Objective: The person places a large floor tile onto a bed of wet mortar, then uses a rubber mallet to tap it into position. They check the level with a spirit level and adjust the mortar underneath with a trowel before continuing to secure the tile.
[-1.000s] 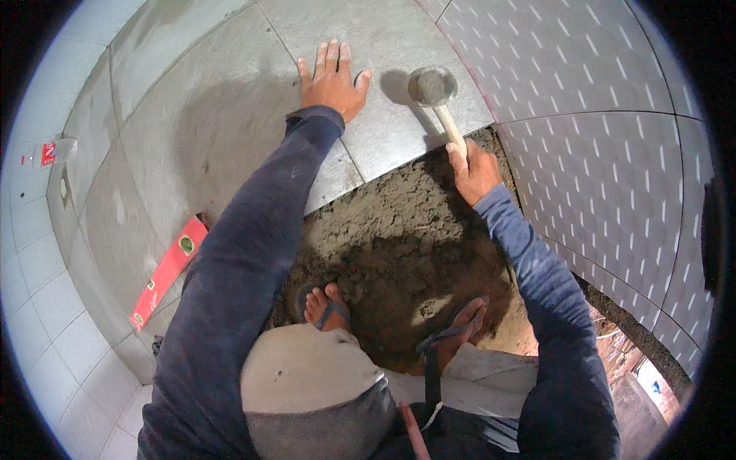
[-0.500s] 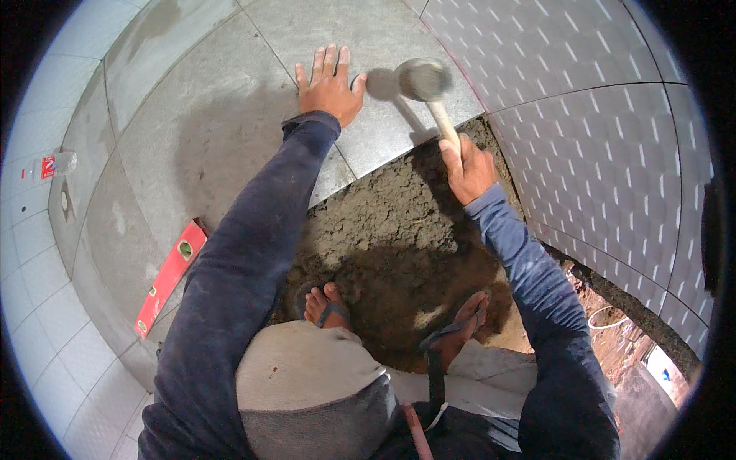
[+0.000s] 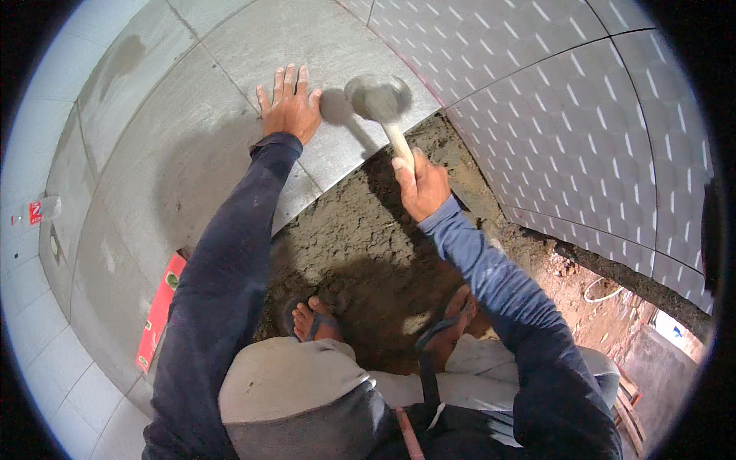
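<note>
My left hand [image 3: 290, 111] lies flat on a grey floor tile [image 3: 307, 38], its fingers spread near a joint between tiles. In my right hand [image 3: 425, 186] is the pale handle of a mallet [image 3: 379, 98], gripped with the fingers wrapped round it. The mallet's dark, rounded head is slightly blurred and hangs over the same tile, right of my left hand. Its shadow falls beside it on the tile, so the head looks raised off the surface. Rough wet mortar [image 3: 345, 222] lies along the tile's near edge, below my right hand.
A patterned grey wall [image 3: 537, 107] rises close on the right. The red spirit level [image 3: 161, 310] rests on the tiles beside my left forearm. My sandalled feet [image 3: 314, 318] are at the mortar's near side. A pale loop of cord [image 3: 603, 291] lies on rubble at right.
The view has shifted and turned, so the scene sits farther left. My left hand stays pressed on the tile; the mallet remains raised in my right hand, with little clear movement.
</note>
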A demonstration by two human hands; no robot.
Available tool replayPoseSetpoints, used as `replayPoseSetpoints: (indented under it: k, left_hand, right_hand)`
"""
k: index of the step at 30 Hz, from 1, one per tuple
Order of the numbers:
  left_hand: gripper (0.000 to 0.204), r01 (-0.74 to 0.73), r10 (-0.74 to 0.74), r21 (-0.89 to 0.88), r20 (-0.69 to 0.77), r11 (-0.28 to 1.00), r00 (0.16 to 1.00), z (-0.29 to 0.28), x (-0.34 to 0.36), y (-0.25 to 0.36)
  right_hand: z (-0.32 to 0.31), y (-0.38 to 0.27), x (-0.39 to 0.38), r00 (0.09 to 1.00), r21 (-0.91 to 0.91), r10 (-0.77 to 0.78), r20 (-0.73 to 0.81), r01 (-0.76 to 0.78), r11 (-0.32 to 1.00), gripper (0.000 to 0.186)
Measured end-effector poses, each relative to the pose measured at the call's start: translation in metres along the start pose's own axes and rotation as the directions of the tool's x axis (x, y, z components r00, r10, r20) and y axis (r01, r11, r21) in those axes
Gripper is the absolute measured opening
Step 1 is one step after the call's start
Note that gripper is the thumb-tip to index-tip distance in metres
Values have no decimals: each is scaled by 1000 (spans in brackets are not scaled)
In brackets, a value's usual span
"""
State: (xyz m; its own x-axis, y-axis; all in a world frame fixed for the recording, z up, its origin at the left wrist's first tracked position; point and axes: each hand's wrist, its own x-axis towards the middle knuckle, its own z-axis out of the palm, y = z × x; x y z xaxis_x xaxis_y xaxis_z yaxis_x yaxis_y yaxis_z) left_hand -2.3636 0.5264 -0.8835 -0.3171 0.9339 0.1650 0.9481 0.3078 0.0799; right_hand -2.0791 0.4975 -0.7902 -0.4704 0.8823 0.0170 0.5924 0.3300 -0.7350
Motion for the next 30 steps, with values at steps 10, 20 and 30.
replayPoseSetpoints:
  k: [10,20,30]
  left_hand:
    - [59,-107,107,-7,33,994,994,-3,14,41]
    - [57,-114,113,23,30,993,993,-1,12,32]
    - [54,-183,180,-29,-93,983,979,7,19,16]
  right_hand:
    - [11,16,11,977,-58,202,-63,-205,977,42]
    - [9,7,14,969,-100,248,6,-246,964,44]
    - [18,24,-6,989,-184,149,-3,-147,972,43]
